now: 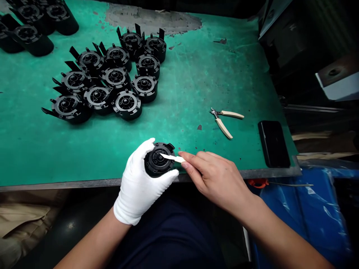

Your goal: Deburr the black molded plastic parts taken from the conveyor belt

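Observation:
In a white glove, my left hand [137,183] curls around a round black plastic housing [157,164] at the table's front edge. Rings and small posts show on the housing's upturned face. My bare right hand [215,175] pinches a slim knife [169,157] with a pale, pointed blade. Its tip lies over the middle of the housing's face; whether it touches I cannot tell. The knife's handle is mostly hidden inside my fingers.
Several similar black housings [114,76] stand grouped at the left on the green table mat [190,82], with more [30,35] at the far left. Cream-handled nippers [223,119] and a black phone [274,144] lie to the right. Blue plastic-wrapped material [311,209] sits below the right edge.

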`<action>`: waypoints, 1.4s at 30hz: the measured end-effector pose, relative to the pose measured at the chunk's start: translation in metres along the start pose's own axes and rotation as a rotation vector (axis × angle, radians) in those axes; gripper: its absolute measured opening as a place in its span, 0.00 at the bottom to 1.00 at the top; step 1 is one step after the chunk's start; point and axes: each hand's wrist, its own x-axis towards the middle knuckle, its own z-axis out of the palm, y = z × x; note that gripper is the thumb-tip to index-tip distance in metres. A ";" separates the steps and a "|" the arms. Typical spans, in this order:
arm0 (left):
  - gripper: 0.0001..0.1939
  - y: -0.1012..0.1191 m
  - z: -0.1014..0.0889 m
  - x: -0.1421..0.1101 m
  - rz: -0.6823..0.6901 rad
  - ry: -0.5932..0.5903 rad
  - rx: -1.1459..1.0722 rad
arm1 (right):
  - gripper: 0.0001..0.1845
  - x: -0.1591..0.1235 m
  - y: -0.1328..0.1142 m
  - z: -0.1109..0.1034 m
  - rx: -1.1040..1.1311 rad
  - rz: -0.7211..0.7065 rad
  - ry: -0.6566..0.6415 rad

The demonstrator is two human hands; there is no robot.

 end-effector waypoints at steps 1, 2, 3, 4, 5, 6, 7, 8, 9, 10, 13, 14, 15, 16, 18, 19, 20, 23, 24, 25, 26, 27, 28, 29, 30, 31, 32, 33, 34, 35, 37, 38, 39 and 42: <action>0.44 0.000 0.000 0.000 -0.003 0.000 -0.003 | 0.20 0.001 0.000 -0.001 -0.005 0.001 -0.003; 0.44 0.001 0.001 0.000 -0.005 0.001 -0.010 | 0.20 0.003 0.000 -0.002 -0.013 0.003 -0.007; 0.43 0.001 0.001 0.000 -0.008 0.003 -0.018 | 0.20 0.004 0.001 -0.002 -0.024 0.008 -0.010; 0.42 0.001 0.002 0.000 -0.010 0.008 -0.025 | 0.20 0.007 0.001 -0.002 -0.035 0.018 -0.010; 0.42 0.002 0.003 0.000 -0.012 0.016 -0.029 | 0.20 0.009 0.001 -0.001 -0.045 0.031 -0.009; 0.41 0.002 0.004 0.000 -0.014 0.024 -0.030 | 0.20 0.012 0.000 0.001 -0.051 0.048 -0.006; 0.41 0.002 0.005 0.000 -0.016 0.031 -0.029 | 0.20 0.014 0.000 0.003 -0.051 0.064 -0.003; 0.41 0.002 0.006 0.000 -0.018 0.035 -0.029 | 0.20 0.016 0.000 0.004 -0.044 0.076 -0.001; 0.42 0.002 0.006 0.000 -0.021 0.036 -0.033 | 0.20 0.018 0.000 0.006 -0.031 0.083 -0.001; 0.42 0.002 0.007 0.000 -0.022 0.035 -0.041 | 0.20 0.018 0.001 0.006 -0.010 0.085 -0.005; 0.41 0.002 0.006 0.001 -0.003 0.030 -0.063 | 0.21 0.013 0.003 0.003 0.072 0.074 -0.021; 0.40 0.002 0.006 0.002 0.008 0.030 -0.068 | 0.21 0.009 0.003 0.001 0.100 0.069 -0.026; 0.40 0.003 0.006 0.002 0.016 0.031 -0.070 | 0.20 0.003 0.004 -0.002 0.123 0.064 -0.033; 0.40 0.003 0.005 0.003 0.021 0.034 -0.068 | 0.20 -0.002 0.005 -0.005 0.137 0.058 -0.047; 0.40 0.005 0.005 0.003 0.020 0.046 -0.064 | 0.20 -0.013 0.006 -0.008 0.134 0.051 -0.092; 0.39 0.005 0.005 0.003 0.014 0.052 -0.061 | 0.19 -0.018 0.005 -0.008 0.121 0.050 -0.114; 0.39 0.006 0.005 0.003 0.008 0.056 -0.060 | 0.19 -0.021 0.005 -0.007 0.102 0.050 -0.130; 0.38 0.007 0.006 0.003 0.002 0.064 -0.057 | 0.20 -0.025 0.001 -0.003 0.032 0.078 -0.099; 0.37 0.007 0.007 0.003 0.003 0.063 -0.053 | 0.20 -0.025 0.000 -0.001 0.009 0.094 -0.074; 0.36 0.008 0.008 0.002 0.002 0.060 -0.053 | 0.19 -0.025 -0.002 0.000 -0.013 0.112 -0.050; 0.36 0.008 0.009 0.001 -0.002 0.059 -0.056 | 0.19 -0.024 -0.004 0.001 -0.034 0.131 -0.030; 0.36 0.008 0.011 0.000 -0.010 0.063 -0.062 | 0.19 -0.024 -0.006 0.002 -0.049 0.148 -0.015; 0.36 0.008 0.013 -0.001 -0.021 0.068 -0.071 | 0.19 -0.025 -0.007 0.002 -0.057 0.161 -0.006; 0.37 0.008 0.014 -0.003 -0.032 0.074 -0.080 | 0.19 -0.026 -0.008 0.001 -0.047 0.170 -0.003; 0.38 0.008 0.015 -0.003 -0.041 0.075 -0.086 | 0.19 -0.027 -0.009 0.000 -0.019 0.173 -0.004; 0.38 0.007 0.014 -0.004 -0.044 0.073 -0.086 | 0.19 -0.028 -0.008 -0.001 0.028 0.169 -0.010; 0.38 0.006 0.013 -0.004 -0.040 0.060 -0.080 | 0.19 -0.028 -0.007 -0.003 0.086 0.162 -0.017; 0.38 0.005 0.011 -0.003 -0.029 0.034 -0.072 | 0.19 -0.028 -0.005 -0.004 0.140 0.152 -0.026; 0.39 0.003 0.007 -0.001 -0.011 -0.001 -0.064 | 0.18 -0.028 -0.002 -0.006 0.178 0.142 -0.038; 0.40 0.001 0.002 0.002 0.008 -0.044 -0.057 | 0.18 -0.027 0.001 -0.008 0.191 0.130 -0.053; 0.41 -0.003 -0.011 0.009 0.033 -0.156 -0.049 | 0.18 -0.023 0.008 -0.010 0.166 0.097 -0.094; 0.41 -0.005 -0.017 0.013 0.037 -0.214 -0.050 | 0.18 -0.021 0.011 -0.011 0.145 0.073 -0.117; 0.42 -0.007 -0.023 0.018 0.038 -0.265 -0.052 | 0.18 -0.018 0.014 -0.011 0.127 0.049 -0.136; 0.42 -0.010 -0.037 0.029 0.040 -0.386 -0.058 | 0.18 -0.012 0.020 -0.011 0.099 -0.018 -0.166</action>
